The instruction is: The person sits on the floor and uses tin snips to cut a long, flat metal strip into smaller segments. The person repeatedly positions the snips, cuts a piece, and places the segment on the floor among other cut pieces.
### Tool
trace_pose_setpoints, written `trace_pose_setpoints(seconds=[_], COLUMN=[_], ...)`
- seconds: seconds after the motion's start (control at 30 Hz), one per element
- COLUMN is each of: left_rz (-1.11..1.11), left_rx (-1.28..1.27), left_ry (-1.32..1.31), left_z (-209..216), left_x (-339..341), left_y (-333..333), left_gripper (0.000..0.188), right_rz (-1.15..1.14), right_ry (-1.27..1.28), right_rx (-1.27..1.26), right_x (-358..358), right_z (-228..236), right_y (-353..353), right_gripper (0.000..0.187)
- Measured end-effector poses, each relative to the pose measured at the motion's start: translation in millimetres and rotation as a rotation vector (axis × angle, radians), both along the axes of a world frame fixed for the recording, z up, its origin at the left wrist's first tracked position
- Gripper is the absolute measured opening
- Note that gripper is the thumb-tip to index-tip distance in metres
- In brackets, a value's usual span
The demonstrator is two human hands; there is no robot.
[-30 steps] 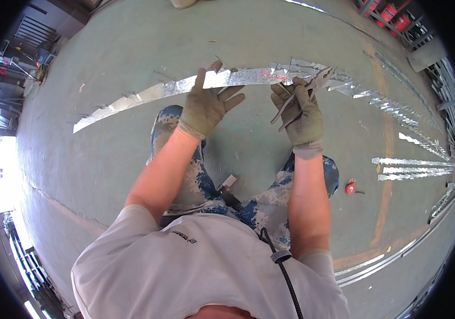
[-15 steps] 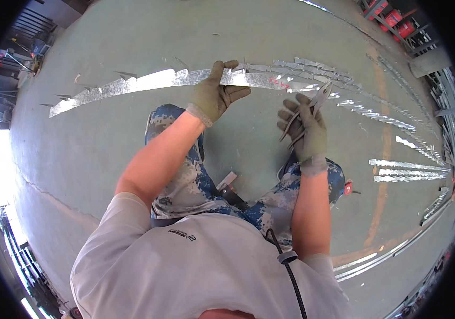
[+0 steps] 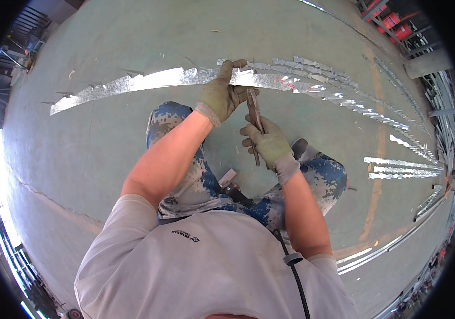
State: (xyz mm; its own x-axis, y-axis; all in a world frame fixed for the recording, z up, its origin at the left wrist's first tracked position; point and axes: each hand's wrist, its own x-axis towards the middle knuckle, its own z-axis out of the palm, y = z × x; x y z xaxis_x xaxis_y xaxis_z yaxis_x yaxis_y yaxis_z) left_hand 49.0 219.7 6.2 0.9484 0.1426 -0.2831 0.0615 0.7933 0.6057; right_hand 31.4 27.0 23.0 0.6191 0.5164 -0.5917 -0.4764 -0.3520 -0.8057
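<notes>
A long, shiny sheet-metal strip [image 3: 150, 81] with cut tabs along its far edge runs across in front of me, and red marks show on it right of my left hand. My gloved left hand [image 3: 221, 97] is closed around the strip, its fingers reaching beyond both edges. Close by, my gloved right hand [image 3: 270, 142] grips the handles of grey metal tin snips [image 3: 254, 110]. The snips' head points away from me, just below the strip and near my left fingertips. Part of the handles is hidden by the right hand.
Notched metal strips [image 3: 318, 69] lie on the green floor [image 3: 105, 154] ahead to the right. Shorter strips [image 3: 405, 169] lie farther right. Metal stock [image 3: 443, 106] and red containers [image 3: 390, 21] line the right side. A small block-like object [image 3: 228, 178] lies between my legs.
My right hand has brought the snips leftward, from the strip's right part to near my left hand. My left hand has shifted slightly right and still holds the strip.
</notes>
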Motion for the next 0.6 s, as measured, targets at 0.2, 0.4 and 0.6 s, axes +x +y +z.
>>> trace_pose_setpoints(seconds=[0.2,0.4,0.6], left_rz=[0.001,0.003,-0.002], left_rx=[0.003,-0.016,0.004], left_ry=[0.003,-0.007,0.002], left_z=[1.2,-2.3,0.7], left_x=[-2.4,-1.9,-2.8], left_y=[-2.8,-3.7,-3.4], left_gripper=[0.05,0.052,0.052], right_rz=[0.027,0.0,-0.049], right_ry=[-0.089,-0.308,-0.143], right_rx=[-0.12,-0.12,-0.132], right_x=[2.0,3.7,3.5], right_z=[-7.9,-33.5,-14.1], right_y=[5.4,6.2,12.7], right_gripper=[0.048,0.033,0.032])
